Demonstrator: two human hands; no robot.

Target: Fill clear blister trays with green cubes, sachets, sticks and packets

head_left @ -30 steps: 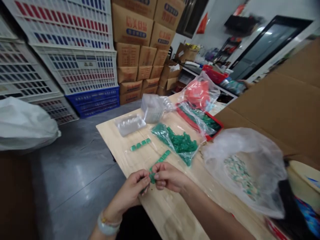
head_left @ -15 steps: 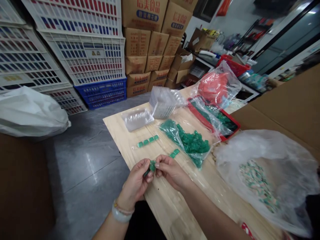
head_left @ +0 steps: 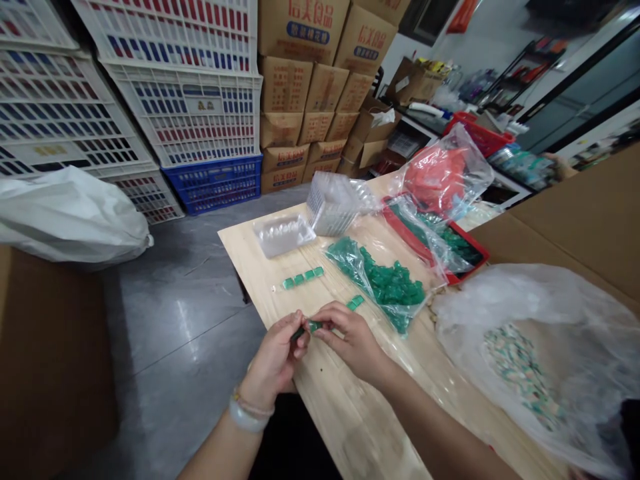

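Observation:
My left hand [head_left: 276,357] and my right hand [head_left: 347,337] meet over the near edge of a wooden table [head_left: 360,420]. Both pinch a short strip of small green pieces [head_left: 311,327] between their fingertips. A loose pair of green pieces [head_left: 355,303] lies just beyond my right hand. A row of several green pieces [head_left: 302,278] lies farther out on the wood. To the right of it sits a clear bag of green pieces [head_left: 387,283].
A clear plastic tray [head_left: 283,235] and a stack of clear trays in a bag [head_left: 334,208] sit at the table's far end. A red tray [head_left: 440,240], a red-filled bag [head_left: 440,173] and a large clear bag [head_left: 530,360] stand right. Crates and cartons line the back.
The strip between my fingers has turned from pointing out over the table to lying across between both hands. A short piece now lies apart on the table. The camera has shifted.

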